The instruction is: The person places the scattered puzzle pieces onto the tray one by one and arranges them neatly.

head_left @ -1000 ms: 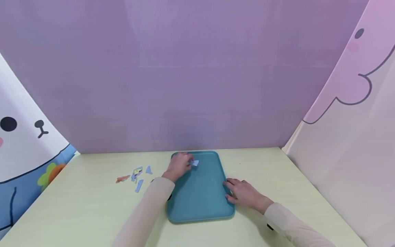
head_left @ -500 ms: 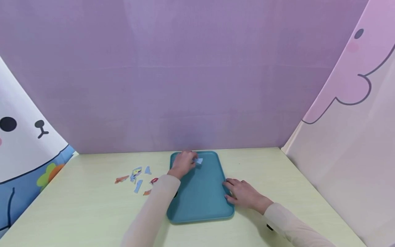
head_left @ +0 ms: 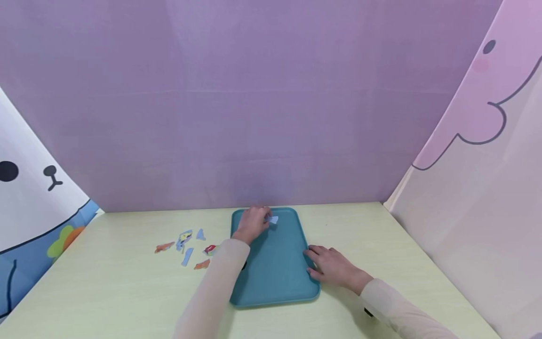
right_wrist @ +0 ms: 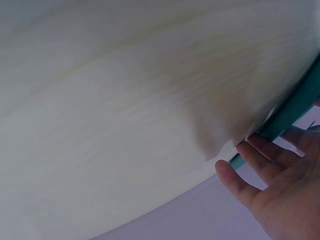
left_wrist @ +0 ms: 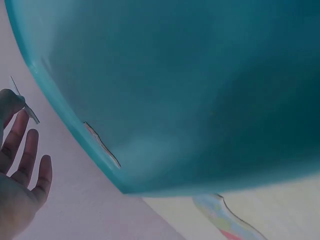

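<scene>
In the head view my left hand point(head_left: 252, 222) is over the far part of a teal tray point(head_left: 279, 278), pinching a small light blue puzzle piece point(head_left: 273, 219) between thumb and finger. The left wrist view shows that piece point(left_wrist: 25, 102) edge-on at the fingertips, apart from the tray floor. Another thin flat piece point(left_wrist: 102, 145) lies inside the tray along its rim; the left hand seems to hide it in the head view. My right hand point(head_left: 334, 267) rests against the tray's right rim with loosely bent fingers, and the right wrist view shows its fingertips point(right_wrist: 245, 147) at that rim.
Several irregular flat printed pieces lie on the pale table left of the tray: an orange one point(head_left: 164, 247), a yellow-and-blue one point(head_left: 184, 239), blue ones point(head_left: 187, 256) and a red-and-green one point(head_left: 210, 250). A purple backdrop point(head_left: 271, 117) stands behind the table.
My left hand has moved slightly right and away across the tray with the puzzle piece, then nearly stopped. Its sleeve now uncovers the red-and-green and lower orange pieces. The right hand stays on the rim.
</scene>
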`<state>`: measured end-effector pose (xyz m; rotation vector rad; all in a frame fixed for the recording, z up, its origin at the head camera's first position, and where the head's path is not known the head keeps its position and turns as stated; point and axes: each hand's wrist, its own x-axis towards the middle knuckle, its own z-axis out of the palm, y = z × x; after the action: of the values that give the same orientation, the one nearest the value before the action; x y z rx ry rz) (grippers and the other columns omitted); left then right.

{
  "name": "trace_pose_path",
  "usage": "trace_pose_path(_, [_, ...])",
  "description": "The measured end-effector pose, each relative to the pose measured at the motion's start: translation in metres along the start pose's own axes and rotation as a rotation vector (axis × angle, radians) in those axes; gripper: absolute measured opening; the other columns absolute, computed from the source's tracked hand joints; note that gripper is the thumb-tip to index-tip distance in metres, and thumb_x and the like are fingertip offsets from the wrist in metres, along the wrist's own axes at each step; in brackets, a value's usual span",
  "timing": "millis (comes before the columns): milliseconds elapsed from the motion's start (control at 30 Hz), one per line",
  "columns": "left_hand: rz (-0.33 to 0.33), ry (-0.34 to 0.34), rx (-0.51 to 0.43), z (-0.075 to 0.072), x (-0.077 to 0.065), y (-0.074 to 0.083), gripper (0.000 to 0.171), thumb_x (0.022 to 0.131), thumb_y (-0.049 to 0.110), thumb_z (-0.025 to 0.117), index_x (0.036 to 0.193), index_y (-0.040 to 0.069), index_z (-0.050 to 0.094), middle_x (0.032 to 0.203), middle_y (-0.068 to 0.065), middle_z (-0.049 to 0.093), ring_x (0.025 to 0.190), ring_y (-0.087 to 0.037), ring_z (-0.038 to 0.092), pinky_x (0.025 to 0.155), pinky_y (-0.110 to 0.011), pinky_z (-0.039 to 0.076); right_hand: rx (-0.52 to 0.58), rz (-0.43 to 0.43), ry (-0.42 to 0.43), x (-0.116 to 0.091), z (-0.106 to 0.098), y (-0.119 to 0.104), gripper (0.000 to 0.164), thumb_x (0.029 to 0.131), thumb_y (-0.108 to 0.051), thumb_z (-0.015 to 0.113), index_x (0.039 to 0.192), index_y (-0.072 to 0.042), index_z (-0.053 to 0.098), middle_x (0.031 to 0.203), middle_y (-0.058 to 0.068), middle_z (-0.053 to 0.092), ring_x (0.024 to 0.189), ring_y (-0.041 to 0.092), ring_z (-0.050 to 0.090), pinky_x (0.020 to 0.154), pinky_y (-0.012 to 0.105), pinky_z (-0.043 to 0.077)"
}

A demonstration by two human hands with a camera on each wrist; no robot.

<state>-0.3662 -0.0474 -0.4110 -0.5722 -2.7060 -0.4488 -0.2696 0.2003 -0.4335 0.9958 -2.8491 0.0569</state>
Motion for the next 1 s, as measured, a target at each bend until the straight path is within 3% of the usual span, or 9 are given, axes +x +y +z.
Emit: trace_pose_path(1000, [-0.059, -0.037, 0.05, 0.018, 0.001, 0.006, 0.019, 0.081, 0.017, 0.068, 0.099, 0.019, 0.067, 0.092, 0.001, 0.066, 0.084, -0.018, 0.06, 0.076, -0.04, 0.047, -0.005, 0.007, 0.006, -0.001, 0.001, -0.001, 0.047, 0.088, -0.034, 0.055, 0.125, -0.005, 0.052, 0.126, 0.014, 0.053, 0.115, 0.027, 0.052, 0.083, 0.045, 0.047])
